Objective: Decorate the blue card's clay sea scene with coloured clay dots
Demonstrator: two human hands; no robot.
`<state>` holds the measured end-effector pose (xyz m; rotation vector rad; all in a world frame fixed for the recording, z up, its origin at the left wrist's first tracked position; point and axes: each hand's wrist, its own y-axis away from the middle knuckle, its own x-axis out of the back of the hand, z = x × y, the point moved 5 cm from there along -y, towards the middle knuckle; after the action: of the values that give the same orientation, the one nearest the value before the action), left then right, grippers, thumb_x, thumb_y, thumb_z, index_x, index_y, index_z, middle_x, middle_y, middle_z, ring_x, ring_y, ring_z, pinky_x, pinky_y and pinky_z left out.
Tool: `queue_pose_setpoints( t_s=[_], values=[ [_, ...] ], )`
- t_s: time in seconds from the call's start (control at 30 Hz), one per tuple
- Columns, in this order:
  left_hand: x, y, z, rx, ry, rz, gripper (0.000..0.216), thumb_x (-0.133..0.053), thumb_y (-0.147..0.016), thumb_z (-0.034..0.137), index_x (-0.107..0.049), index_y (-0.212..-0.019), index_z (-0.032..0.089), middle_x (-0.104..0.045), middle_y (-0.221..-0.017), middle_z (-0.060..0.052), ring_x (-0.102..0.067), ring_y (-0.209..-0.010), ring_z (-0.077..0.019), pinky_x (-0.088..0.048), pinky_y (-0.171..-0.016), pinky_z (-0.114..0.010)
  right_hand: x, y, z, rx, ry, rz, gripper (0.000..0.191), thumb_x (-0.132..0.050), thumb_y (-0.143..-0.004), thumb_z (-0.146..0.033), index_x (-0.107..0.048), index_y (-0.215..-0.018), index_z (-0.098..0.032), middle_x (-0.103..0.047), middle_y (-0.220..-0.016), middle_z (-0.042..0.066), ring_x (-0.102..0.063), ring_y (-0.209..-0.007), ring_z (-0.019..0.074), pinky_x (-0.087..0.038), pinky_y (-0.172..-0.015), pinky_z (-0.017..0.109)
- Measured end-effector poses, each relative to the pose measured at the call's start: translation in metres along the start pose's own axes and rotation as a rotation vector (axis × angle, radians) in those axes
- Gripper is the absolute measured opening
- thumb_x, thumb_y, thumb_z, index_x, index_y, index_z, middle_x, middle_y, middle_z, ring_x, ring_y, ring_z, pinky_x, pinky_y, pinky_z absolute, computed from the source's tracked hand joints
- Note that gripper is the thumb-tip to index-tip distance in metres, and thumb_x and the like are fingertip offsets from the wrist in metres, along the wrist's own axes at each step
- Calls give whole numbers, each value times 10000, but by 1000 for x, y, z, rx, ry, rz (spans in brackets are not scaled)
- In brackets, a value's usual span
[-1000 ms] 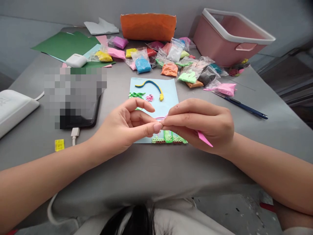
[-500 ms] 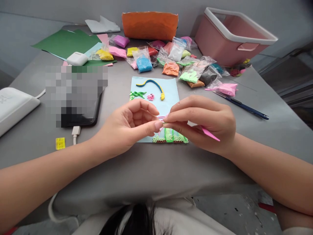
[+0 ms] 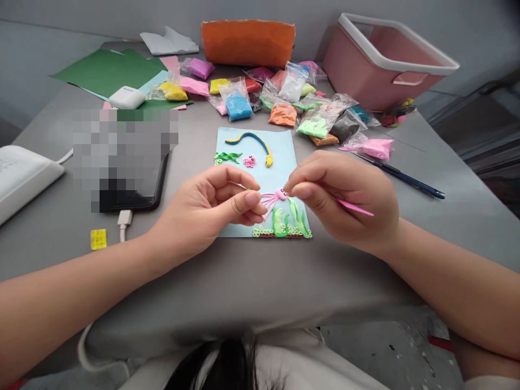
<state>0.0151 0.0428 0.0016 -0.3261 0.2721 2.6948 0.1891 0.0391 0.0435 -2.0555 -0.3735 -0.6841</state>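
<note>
My left hand [image 3: 219, 203] is closed in a pinch over the left side of the light-blue sheet [image 3: 280, 146]. A tiny green bit [image 3: 248, 189], apparently clay, shows between its thumb and forefinger. In my curled right hand [image 3: 349, 200] sits a thin pink tool [image 3: 355, 208], its tapered end sticking out past the palm. Thumb and forefinger of that hand nearly meet beside a pink clay octopus [image 3: 281, 195] on the sheet. Also on the sheet are a yellow-and-blue clay eel [image 3: 264, 145], a small pink clay creature [image 3: 249, 161] and green clay seaweed [image 3: 280, 221].
Bags of coloured clay [image 3: 239, 105] lie behind the sheet, before an orange box [image 3: 247, 43]. A pink bin [image 3: 357, 70] stands back right. A dark blue pen-like tool [image 3: 410, 179] lies right; a phone [image 3: 160, 179] and white earbud case [image 3: 127, 97] lie left.
My hands have moved apart, uncovering the pink octopus. The green bit stays in my left fingers. My right hand has turned and closed more, still holding the pink tool.
</note>
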Motion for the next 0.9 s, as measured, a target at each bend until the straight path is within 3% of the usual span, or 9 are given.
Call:
queue_pose_setpoints(
  t_s=[0.23, 0.33, 0.43, 0.57, 0.63, 0.73, 0.9],
  values=[
    [-2, 0, -1, -3, -1, -13, 212, -758, -884, 382, -709, -971, 195, -815, -858, 13, -772, -790, -101, -630, -759, -168, 0, 0, -6, 79, 57, -11, 103, -630, -948, -123, -691, -908, -196, -701, -769, 27, -635, -681, 130, -514, -592, 262],
    [-1, -1, -2, -8, 28, -29, 310, -723, -888, 483, -669, -827, 185, -778, -752, 17, -739, -686, -99, -620, -685, -173, 1, -1, -6, 82, 50, -21, 74, -692, -918, -142, -689, -869, -197, -697, -752, 21, -616, -644, 117, -497, -543, 246],
    [0, -2, -1, -31, 55, -55, 438, -667, -911, 552, -535, -693, 196, -702, -629, 19, -663, -593, -99, -583, -605, -180, 1, -1, -6, 76, 59, 5, 64, -712, -905, -136, -688, -888, -192, -711, -789, 34, -611, -644, 106, -485, -521, 234],
    [1, -1, 1, -58, 51, -46, 479, -607, -929, 603, -466, -696, 209, -637, -614, 22, -618, -585, -112, -565, -564, -208, 2, 0, -7, 77, 53, 35, 73, -692, -925, -141, -688, -896, -207, -724, -779, 23, -616, -640, 98, -494, -542, 230],
    [0, 0, 2, -79, 19, -13, 439, -701, -881, 559, -478, -743, 208, -662, -682, 32, -621, -595, -99, -563, -558, -201, 1, 0, -7, 70, 44, 6, 80, -724, -905, -151, -682, -865, -206, -713, -746, 11, -616, -633, 95, -499, -546, 223],
    [-2, 2, 3, -101, -50, 50, 414, -845, -799, 338, -451, -788, 211, -721, -785, 38, -667, -667, -87, -580, -606, -185, 1, -1, -8, 57, 56, -41, 71, -728, -898, -129, -690, -882, -187, -711, -775, 25, -629, -657, 93, -506, -552, 212],
    [-6, 3, 2, -106, -8, 11, 427, -843, -798, 204, -417, -770, 210, -783, -795, 34, -703, -693, -65, -588, -678, -172, -2, 0, -12, 87, 26, -77, 57, -699, -930, -147, -700, -898, -195, -704, -777, 19, -640, -657, 92, -536, -588, 215]
  ],
)
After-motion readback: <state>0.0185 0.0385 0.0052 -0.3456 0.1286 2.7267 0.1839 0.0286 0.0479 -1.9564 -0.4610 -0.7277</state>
